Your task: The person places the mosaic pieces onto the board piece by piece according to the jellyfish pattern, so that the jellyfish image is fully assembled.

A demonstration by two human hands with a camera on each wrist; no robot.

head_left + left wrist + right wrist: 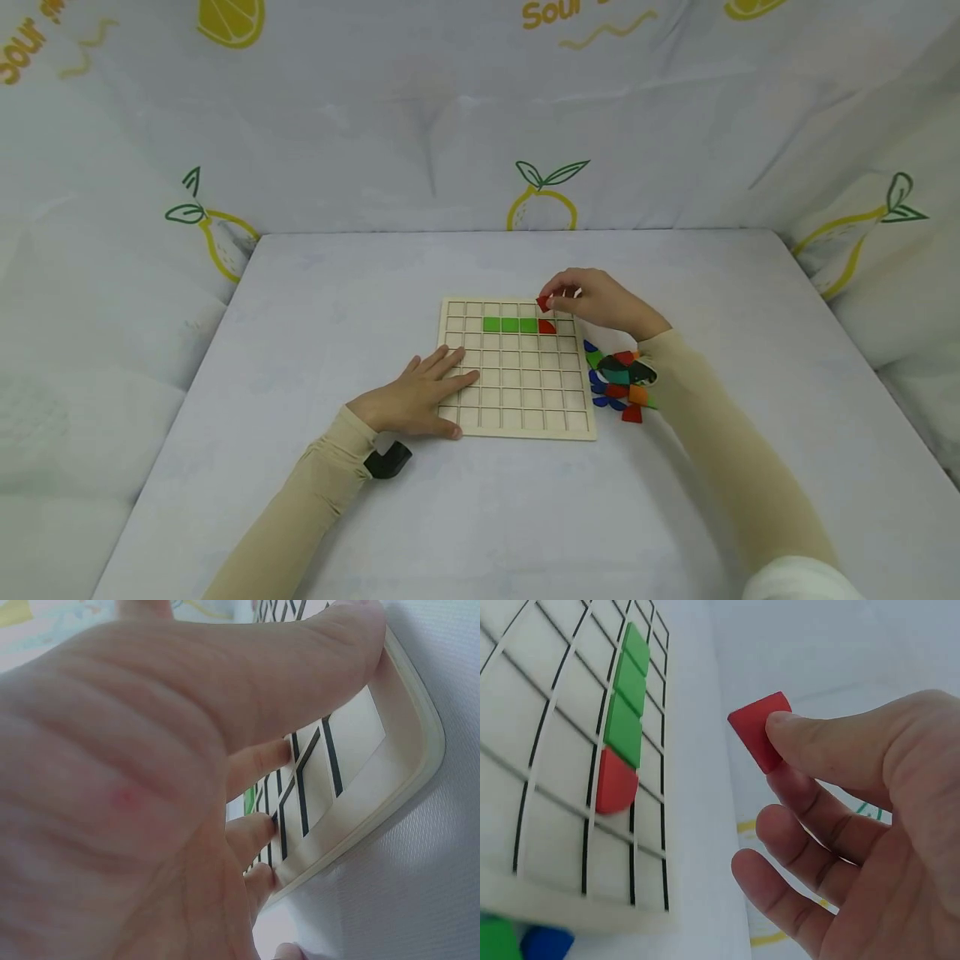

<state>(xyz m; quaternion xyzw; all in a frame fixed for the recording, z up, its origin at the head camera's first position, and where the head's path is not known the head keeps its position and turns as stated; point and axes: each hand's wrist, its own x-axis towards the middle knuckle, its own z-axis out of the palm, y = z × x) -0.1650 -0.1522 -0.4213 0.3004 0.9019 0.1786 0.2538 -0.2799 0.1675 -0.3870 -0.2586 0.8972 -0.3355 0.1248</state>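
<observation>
One red tile [751,729], pinched in the right hand [600,300], apparently for placing, likely needs aligning, the left hand [416,400] splayed on the board [528,380]

Orange lettering [24,50] "Sour" on the white backdrop cloth [375,142], far left, second "Sour" [551,13] far, right of centre, following words cut off

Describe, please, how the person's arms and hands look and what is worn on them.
The left hand and right hand wear no gloves. The left sleeve and right sleeve are long, beige and close-fitting. White fabric shows at the right sleeve's upper end. A black object sits at the left wrist.
</observation>
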